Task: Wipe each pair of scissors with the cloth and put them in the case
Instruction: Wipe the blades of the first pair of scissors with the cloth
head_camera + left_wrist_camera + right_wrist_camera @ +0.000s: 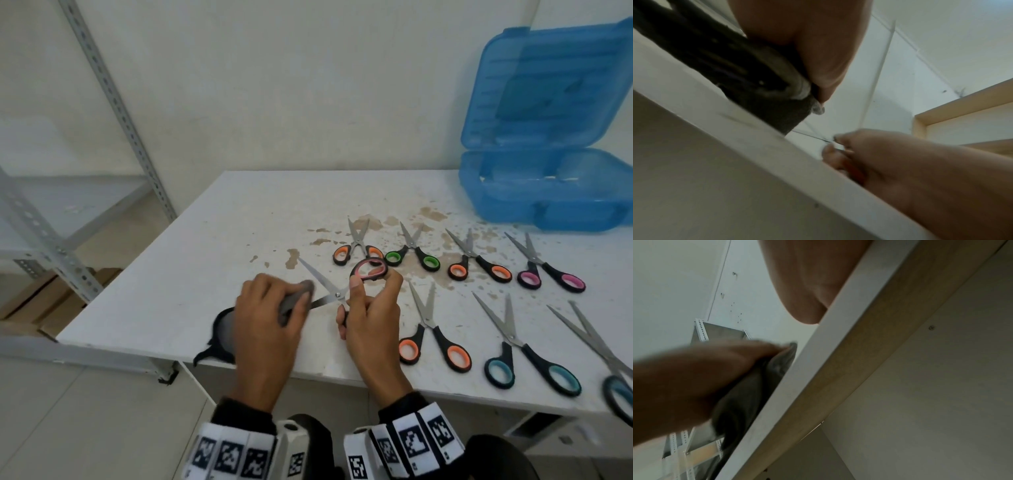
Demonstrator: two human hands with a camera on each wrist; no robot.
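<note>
Wiping the pink-handled scissors near the table's front edge

The right hand (371, 322) grips the pink-handled scissors (337, 291) by the handles, blades open and pointing left toward the left hand (270, 318), which pinches the cloth (294, 301) around the nearer blade. The open case (544, 195) sits at the far right corner, nearer the right hand.

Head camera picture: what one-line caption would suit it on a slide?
Left hand wipes pink-handled scissors with a grey cloth, right hand gripping the handles.
</note>
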